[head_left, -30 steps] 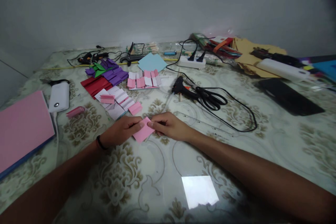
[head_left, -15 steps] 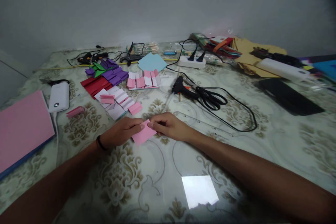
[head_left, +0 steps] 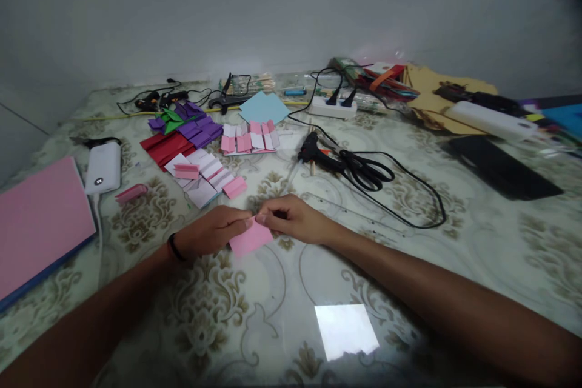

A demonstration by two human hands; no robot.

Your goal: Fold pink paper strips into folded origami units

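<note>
A small piece of pink paper (head_left: 250,239) is pinched at its far edge between both hands. My left hand (head_left: 213,229) closes on its left side, thumb on top. My right hand (head_left: 291,218) grips the upper right corner between thumb and fingers. The fingers beneath the paper are hidden. Just beyond my left hand lie folded pink and white papers (head_left: 207,177), and another folded pink row (head_left: 250,138) sits farther back. One folded pink piece (head_left: 131,193) rests by itself to the left.
A black glue gun (head_left: 318,154) with a coiled cord lies beyond my right hand, near a clear ruler (head_left: 354,213). At left are a white power bank (head_left: 103,167) and pink sheets (head_left: 43,224). A power strip (head_left: 334,108) and a black flat object (head_left: 502,167) lie farther off.
The pink paper has turned slightly, its near edge now lying more level. My left hand has shifted a little to the right along it; the right hand has hardly moved.
</note>
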